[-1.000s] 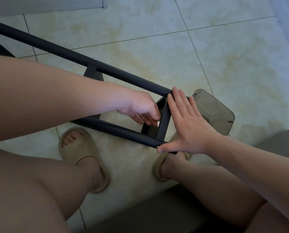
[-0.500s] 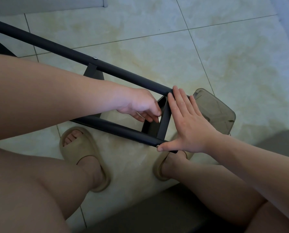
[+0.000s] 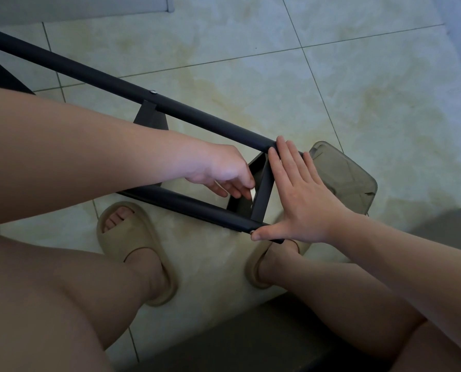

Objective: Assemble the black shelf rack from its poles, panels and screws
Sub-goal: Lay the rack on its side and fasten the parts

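Across the poles (image 3: 197, 122) right hand (image 3: 301, 194) presses, fingers straight; left hand (image 3: 221, 170) fingers curled, grip unclear.

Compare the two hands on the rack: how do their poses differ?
The right hand lies flat with straight fingers; the left hand has its fingers curled. The right hand spans both poles, fingertips on the far pole and thumb on the near pole beside its end screw; the left hand dips between the poles toward the cross panel, and whether it pinches anything is unclear. Both work at the same end of the rack.
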A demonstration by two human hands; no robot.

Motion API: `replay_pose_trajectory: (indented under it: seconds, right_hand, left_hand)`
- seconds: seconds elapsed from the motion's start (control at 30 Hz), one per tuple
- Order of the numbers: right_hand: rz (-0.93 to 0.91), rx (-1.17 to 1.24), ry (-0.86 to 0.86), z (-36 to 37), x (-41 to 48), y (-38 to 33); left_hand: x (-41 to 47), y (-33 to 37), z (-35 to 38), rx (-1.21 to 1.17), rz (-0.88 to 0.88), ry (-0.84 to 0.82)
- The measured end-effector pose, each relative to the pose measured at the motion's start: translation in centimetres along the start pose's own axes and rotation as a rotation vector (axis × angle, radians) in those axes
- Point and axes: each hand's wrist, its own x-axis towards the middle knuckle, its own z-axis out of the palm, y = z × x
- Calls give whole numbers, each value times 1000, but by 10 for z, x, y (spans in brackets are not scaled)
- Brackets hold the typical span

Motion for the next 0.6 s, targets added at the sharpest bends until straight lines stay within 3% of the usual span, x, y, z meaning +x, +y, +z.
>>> replay_pose_trajectory:
  seconds: [0.3, 0.6]
  right_hand:
    - [2, 1, 7, 1, 0, 0]
    - [-3, 3, 8, 1, 1, 0]
  left_hand:
    - [0, -1, 3, -92, -35, -42]
    - [0, 6, 2, 105, 9, -42]
